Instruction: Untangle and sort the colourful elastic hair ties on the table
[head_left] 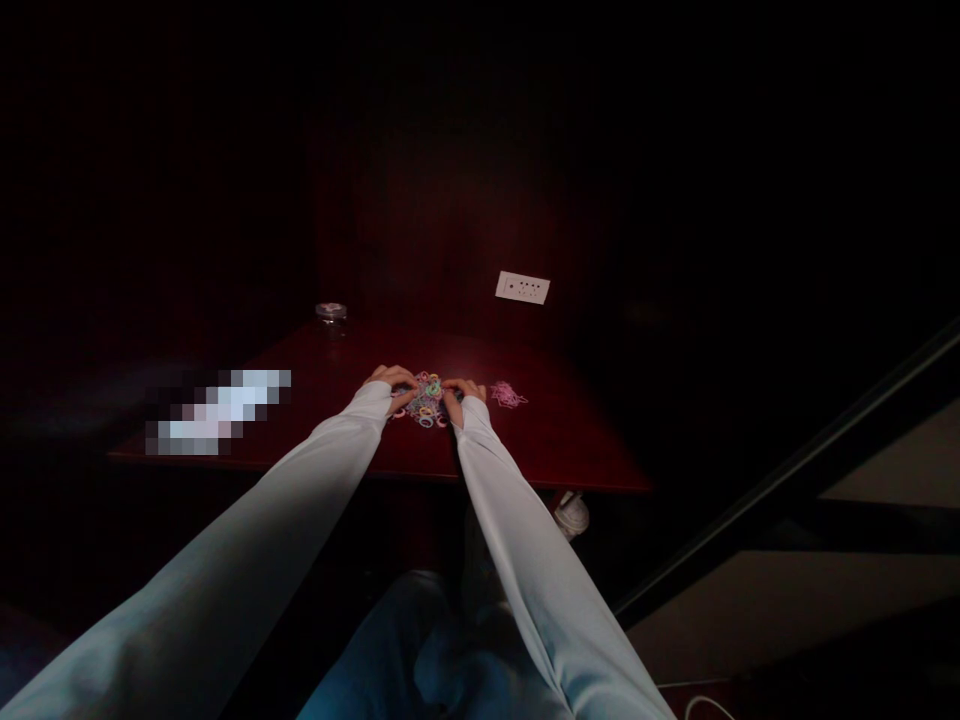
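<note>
A pile of small multicoloured rings point(426, 402), which look like hair ties, lies on the dark red table point(540, 450). At the pile's left side is my left hand point(393, 379), its fingers bent inward over the rings. My right hand point(462, 393) touches the right side with thumb and fingers curved toward the pile. Both hands have their fingers drawn together, and whatever they pinch is too small to make out. Just right of my right hand sits a smaller heap of pink bands point(508, 395).
A clear jar with a lid point(331, 313) stands at the table's back left. A blurred pale object point(225, 410) lies near the left edge. The white socket plate point(523, 288) is on the panel behind. A shoe point(574, 514) shows below the table's front edge.
</note>
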